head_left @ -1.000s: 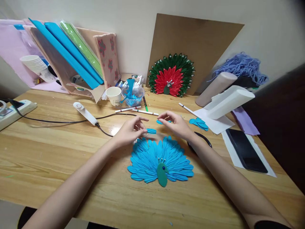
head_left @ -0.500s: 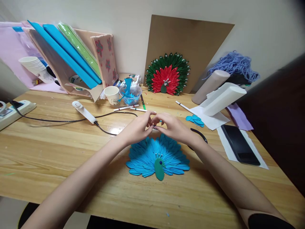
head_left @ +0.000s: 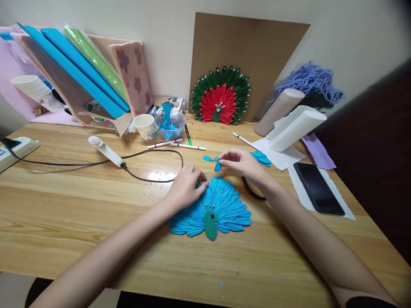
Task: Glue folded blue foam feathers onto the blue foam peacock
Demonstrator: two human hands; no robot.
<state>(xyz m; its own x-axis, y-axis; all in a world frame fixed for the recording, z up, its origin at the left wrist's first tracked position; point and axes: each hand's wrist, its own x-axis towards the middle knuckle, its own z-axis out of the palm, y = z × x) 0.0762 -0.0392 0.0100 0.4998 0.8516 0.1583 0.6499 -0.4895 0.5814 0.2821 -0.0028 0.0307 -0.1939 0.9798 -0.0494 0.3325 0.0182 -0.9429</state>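
A blue paper peacock [head_left: 229, 203] lies on the wooden table, its layered feathers fanned out behind a green body [head_left: 210, 226] with a dark blue eye and several small pins as a crest. At the upper left of the fan, my left hand [head_left: 188, 186] is closed on the edge, thumb over the feathers; its fingertips are partly hidden. Just above the fan, my right hand [head_left: 239, 163] pinches a small blue paper feather [head_left: 218, 167] between thumb and fingers. A loose blue feather [head_left: 208, 158] lies nearby, and a pile of blue feathers [head_left: 261, 159] sits beyond my right hand.
A white corded tool [head_left: 104, 150] lies left, its black cable looping toward my left hand. Markers [head_left: 188, 146], a paper cup [head_left: 144, 126] and a plastic bowl [head_left: 170, 128] stand behind. A red-green peacock [head_left: 221, 98] leans on cardboard [head_left: 240, 51]. A phone [head_left: 319, 188] lies right.
My hands, together above the fan before, are now apart. The left has come down onto the fan's upper left; the right has shifted right and pinches a blue feather. The view has shifted slightly.
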